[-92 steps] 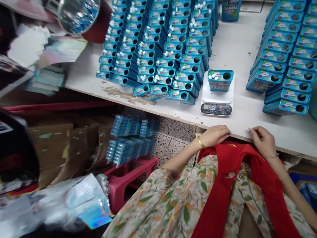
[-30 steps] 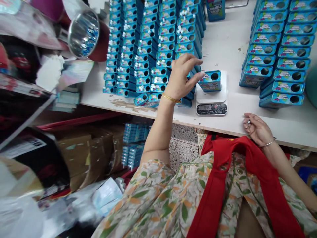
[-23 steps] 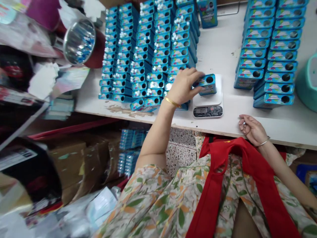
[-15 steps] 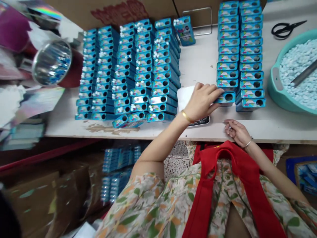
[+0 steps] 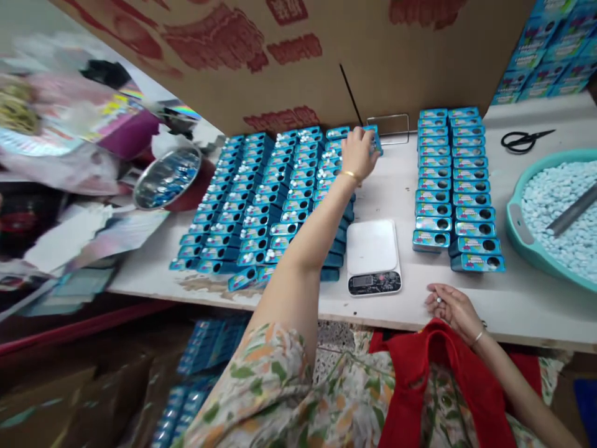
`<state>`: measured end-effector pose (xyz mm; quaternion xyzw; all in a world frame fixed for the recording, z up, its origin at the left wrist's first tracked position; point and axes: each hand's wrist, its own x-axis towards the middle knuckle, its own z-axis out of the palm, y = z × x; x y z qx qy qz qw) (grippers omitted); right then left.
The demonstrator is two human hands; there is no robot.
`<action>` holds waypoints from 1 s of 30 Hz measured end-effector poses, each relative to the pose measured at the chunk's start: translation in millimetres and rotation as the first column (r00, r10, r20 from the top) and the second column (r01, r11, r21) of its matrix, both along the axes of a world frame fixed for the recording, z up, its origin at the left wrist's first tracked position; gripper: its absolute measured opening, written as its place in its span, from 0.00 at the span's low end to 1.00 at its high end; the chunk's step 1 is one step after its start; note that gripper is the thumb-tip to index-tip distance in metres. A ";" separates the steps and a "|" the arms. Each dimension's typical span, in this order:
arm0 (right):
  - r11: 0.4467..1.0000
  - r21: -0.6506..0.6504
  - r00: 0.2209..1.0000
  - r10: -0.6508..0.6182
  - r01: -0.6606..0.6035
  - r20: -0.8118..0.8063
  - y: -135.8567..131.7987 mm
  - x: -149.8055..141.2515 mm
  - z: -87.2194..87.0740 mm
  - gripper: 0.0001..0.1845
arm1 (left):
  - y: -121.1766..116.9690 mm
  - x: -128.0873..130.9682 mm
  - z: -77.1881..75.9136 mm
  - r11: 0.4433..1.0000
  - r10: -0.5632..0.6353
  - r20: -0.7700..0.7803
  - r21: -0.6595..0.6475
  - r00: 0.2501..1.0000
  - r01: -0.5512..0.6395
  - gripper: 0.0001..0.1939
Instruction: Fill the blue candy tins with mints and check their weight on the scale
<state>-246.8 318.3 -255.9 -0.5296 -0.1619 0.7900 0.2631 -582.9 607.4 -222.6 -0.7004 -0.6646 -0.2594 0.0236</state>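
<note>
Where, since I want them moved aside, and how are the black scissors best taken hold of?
Probably by the looped handles, from above on the side facing the blue boxes: the scissors lie flat, loops toward those boxes, slim blades pointing right. The teal basin stands on the near side, another reason to come down from above.

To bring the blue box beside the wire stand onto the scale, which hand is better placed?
Left hand, I judge: its fingers are at that blue box. The right hand is near the table's front edge, holding a small white piece.
</note>
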 end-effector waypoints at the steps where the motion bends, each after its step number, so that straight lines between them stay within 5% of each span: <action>1: 1.000 -0.014 1.000 -0.011 0.011 0.007 0.0 -1.1 -0.9 0.29 | 23.8 -8.7 -2.9 0.995 0.071 0.002 -0.071 0.997 -0.071 0.22; 5: 0.999 -0.032 0.999 -0.043 0.044 0.031 -0.4 -4.7 -4.4 0.30 | 69.3 -16.7 -9.8 0.971 0.106 -0.038 -0.210 0.994 -0.112 0.14; 10: 0.998 -0.041 0.997 -0.041 0.044 0.065 2.1 -6.0 -0.8 0.31 | 53.3 -15.3 -4.5 0.982 -0.058 -0.042 -0.183 0.997 0.050 0.08; 13: 0.999 -0.033 0.997 -0.023 0.025 0.074 4.6 -5.1 4.0 0.33 | 10.5 -19.5 12.8 0.961 -0.156 -0.073 -0.240 0.985 0.134 0.08; 17: 1.000 0.010 0.998 0.002 -0.003 0.062 6.7 -4.2 7.6 0.35 | -99.4 -5.7 55.6 0.903 -0.362 -0.087 -0.279 0.928 0.326 0.13; 21: 0.998 0.057 0.998 0.009 -0.013 0.069 6.9 -4.7 6.6 0.34 | -194.9 27.9 84.2 0.834 -0.433 -0.202 -0.458 0.878 0.306 0.13; 25: 0.996 0.085 0.998 0.028 -0.033 0.061 8.5 -3.4 4.9 0.29 | -221.8 40.5 79.3 0.828 -0.440 -0.241 -0.482 0.865 0.287 0.10; 30: 0.992 0.123 0.999 0.037 -0.039 0.025 11.0 1.7 5.4 0.19 | -234.1 28.2 91.4 0.913 -0.346 -0.159 -0.283 0.925 0.293 0.13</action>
